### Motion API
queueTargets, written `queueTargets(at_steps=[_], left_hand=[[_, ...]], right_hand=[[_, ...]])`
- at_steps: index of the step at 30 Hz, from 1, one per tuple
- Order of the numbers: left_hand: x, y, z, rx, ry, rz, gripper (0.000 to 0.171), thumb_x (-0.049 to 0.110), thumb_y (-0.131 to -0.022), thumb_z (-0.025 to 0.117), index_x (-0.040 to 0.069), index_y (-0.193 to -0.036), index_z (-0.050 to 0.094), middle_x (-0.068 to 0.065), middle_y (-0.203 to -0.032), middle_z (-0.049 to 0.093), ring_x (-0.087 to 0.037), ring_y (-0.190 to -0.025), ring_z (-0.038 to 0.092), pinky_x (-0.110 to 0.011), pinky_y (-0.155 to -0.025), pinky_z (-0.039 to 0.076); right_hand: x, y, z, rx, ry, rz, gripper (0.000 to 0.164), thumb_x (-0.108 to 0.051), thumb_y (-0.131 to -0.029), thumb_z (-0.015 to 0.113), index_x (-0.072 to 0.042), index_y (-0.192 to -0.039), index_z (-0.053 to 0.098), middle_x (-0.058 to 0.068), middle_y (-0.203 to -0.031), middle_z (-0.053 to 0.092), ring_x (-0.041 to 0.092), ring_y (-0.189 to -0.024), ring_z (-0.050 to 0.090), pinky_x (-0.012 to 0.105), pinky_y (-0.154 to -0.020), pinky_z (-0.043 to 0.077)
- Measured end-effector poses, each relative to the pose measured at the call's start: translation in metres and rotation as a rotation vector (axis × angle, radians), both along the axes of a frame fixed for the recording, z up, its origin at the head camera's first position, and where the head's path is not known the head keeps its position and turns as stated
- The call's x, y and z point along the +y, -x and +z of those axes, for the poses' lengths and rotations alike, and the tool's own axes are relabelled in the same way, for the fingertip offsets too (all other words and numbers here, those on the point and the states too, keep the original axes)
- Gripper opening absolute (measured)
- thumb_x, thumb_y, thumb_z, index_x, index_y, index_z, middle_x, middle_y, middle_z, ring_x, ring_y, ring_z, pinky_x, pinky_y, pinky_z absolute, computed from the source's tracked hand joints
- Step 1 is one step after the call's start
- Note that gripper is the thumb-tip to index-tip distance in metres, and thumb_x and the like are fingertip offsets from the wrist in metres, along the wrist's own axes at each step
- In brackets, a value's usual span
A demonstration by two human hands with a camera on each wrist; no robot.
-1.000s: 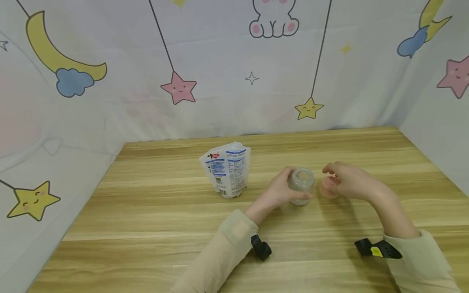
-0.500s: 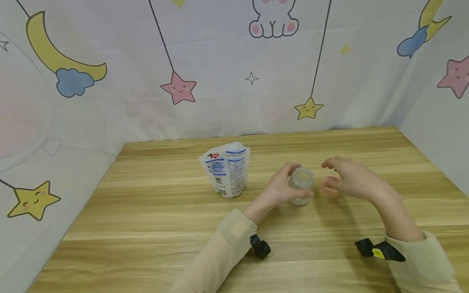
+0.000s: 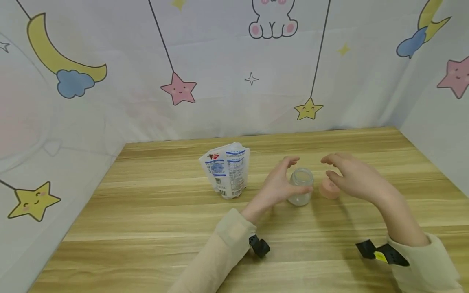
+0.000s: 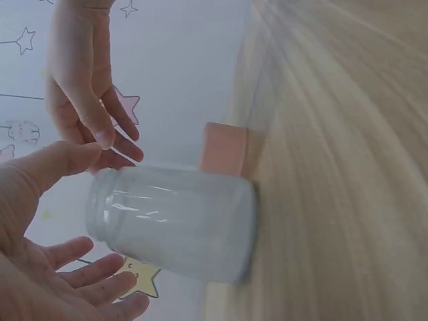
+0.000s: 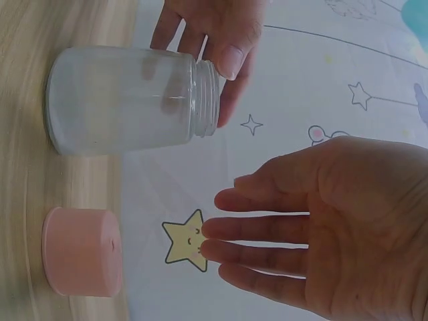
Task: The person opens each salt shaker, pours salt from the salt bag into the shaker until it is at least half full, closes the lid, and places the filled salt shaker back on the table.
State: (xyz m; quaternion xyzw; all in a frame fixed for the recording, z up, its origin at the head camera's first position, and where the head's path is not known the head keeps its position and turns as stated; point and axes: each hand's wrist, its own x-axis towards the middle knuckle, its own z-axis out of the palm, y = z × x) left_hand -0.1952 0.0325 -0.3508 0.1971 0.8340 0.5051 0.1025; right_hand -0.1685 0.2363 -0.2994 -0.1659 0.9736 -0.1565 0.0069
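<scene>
A clear glass jar (image 3: 301, 197) with a bare threaded neck stands upright on the table. My left hand (image 3: 275, 185) is beside it, fingers spread behind and thumb in front, with a gap to the glass in the left wrist view. Just right of the jar sits a pink cylindrical lid (image 3: 329, 189), resting on the table. Above that lid my right hand (image 3: 355, 175) hovers with its fingers extended and nothing in them. The right wrist view shows the pink lid (image 5: 81, 252) well away from the right palm (image 5: 368, 227).
A white pouch with blue print (image 3: 228, 171) stands upright left of the jar. The wood-grain table (image 3: 165, 228) ends at a white curtain (image 3: 220, 110) printed with stars and moons. Black wrist straps with cameras sit on both sleeves.
My left hand has loosened from the jar, its fingers spreading away. My right hand has risen off the pink lid. The jar, lid and pouch stay where they were.
</scene>
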Motion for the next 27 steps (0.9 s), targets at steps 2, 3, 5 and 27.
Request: queueTargets(at_steps=[2, 3, 5, 27], left_hand=[[-0.001, -0.001, 0.004, 0.033, 0.021, 0.004, 0.082, 0.029, -0.076, 0.082, 0.020, -0.145, 0.038, -0.004, -0.148, 0.043, -0.024, -0.137, 0.042, -0.047, -0.109, 0.038], [-0.002, -0.002, 0.006, 0.042, 0.028, 0.005, 0.082, 0.029, -0.076, 0.081, 0.021, -0.145, 0.037, -0.003, -0.149, 0.043, -0.024, -0.137, 0.041, -0.047, -0.109, 0.038], [-0.003, -0.003, 0.010, 0.056, 0.035, 0.006, 0.082, 0.029, -0.077, 0.080, 0.020, -0.145, 0.036, -0.003, -0.149, 0.042, -0.023, -0.138, 0.041, -0.047, -0.109, 0.038], [-0.015, -0.019, 0.050, 0.163, -0.029, 0.081, 0.077, 0.025, -0.082, 0.076, 0.023, -0.147, 0.034, -0.002, -0.153, 0.036, -0.022, -0.140, 0.037, -0.046, -0.112, 0.034]], right_hand=[[-0.001, -0.001, 0.003, 0.001, 0.017, -0.006, 0.039, -0.014, -0.096, 0.053, 0.002, -0.131, 0.052, 0.025, -0.128, 0.058, 0.044, -0.116, 0.055, 0.059, -0.090, 0.046], [-0.002, -0.002, 0.004, -0.002, 0.028, -0.010, 0.038, -0.014, -0.096, 0.051, 0.002, -0.131, 0.052, 0.026, -0.129, 0.057, 0.044, -0.117, 0.055, 0.059, -0.091, 0.045], [-0.003, -0.003, 0.006, -0.009, 0.049, -0.022, 0.039, -0.013, -0.097, 0.049, 0.003, -0.133, 0.050, 0.026, -0.132, 0.055, 0.045, -0.118, 0.053, 0.060, -0.093, 0.044], [-0.017, -0.011, 0.015, 0.131, 0.276, -0.122, 0.049, -0.031, -0.102, 0.042, 0.000, -0.141, 0.042, 0.026, -0.140, 0.048, 0.045, -0.127, 0.044, 0.065, -0.097, 0.037]])
